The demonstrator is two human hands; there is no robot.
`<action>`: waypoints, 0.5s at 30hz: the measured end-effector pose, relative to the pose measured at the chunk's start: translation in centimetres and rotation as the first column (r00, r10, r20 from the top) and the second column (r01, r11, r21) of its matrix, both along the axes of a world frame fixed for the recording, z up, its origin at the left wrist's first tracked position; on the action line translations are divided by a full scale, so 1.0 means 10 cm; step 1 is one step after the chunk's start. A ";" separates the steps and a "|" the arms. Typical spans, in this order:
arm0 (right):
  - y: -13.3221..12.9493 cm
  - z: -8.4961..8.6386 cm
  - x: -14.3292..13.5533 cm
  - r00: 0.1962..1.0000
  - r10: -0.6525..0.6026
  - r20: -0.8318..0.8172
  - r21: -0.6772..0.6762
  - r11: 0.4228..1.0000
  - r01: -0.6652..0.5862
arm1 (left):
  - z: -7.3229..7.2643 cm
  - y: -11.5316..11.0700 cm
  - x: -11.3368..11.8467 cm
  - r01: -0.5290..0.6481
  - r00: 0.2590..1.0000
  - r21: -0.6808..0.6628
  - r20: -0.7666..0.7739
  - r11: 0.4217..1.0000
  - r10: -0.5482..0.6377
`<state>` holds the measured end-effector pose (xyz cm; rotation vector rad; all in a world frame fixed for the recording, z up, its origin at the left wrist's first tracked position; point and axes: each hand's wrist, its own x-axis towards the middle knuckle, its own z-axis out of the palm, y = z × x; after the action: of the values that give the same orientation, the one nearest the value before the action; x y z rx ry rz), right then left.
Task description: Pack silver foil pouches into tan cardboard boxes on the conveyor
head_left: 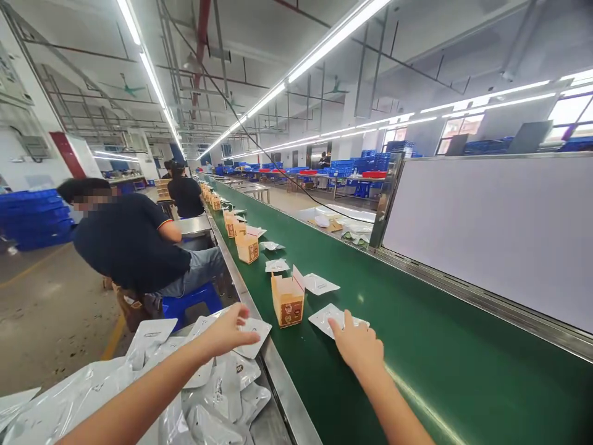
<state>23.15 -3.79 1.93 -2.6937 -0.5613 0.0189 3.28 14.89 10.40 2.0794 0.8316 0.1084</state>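
My left hand (231, 330) is over the heap of white sachets (222, 383) at the lower left, fingers apart, beside a sachet (254, 337) that overhangs the metal edge. On the green belt my right hand (359, 340) has its fingers spread at the near side of a flat white sachet (327, 319), partly covering it; whether it presses on it is unclear. An open orange box (288, 300) with a raised flap stands between my hands. Behind it lies another sachet (320, 284), and a smaller one (277, 266) is farther up.
More orange boxes (248, 247) and sachets line the belt (352, 272) into the distance. A person in dark clothing (134, 241) leans over at the left by a blue stool (192, 301). A pale panel (495, 228) stands along the right side.
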 end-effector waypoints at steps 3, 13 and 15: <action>0.17 -0.25 0.04 0.996 -0.087 0.035 0.023 0.996 0.086 | -0.30 0.12 0.61 -0.150 0.973 -0.043 0.174 0.988 0.155; -0.23 -0.39 0.35 0.991 -0.041 0.125 0.507 0.862 -0.028 | -0.94 -0.23 1.21 -0.189 0.908 -0.117 0.356 0.975 0.219; -0.49 -0.22 0.39 0.991 -0.104 0.080 0.597 0.801 0.036 | -0.91 -0.40 1.16 -0.207 0.885 -0.074 0.411 0.976 0.219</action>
<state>27.06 -8.73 -0.25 -2.0968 -0.4085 -0.2834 14.87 10.91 1.34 1.8349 0.7826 0.6366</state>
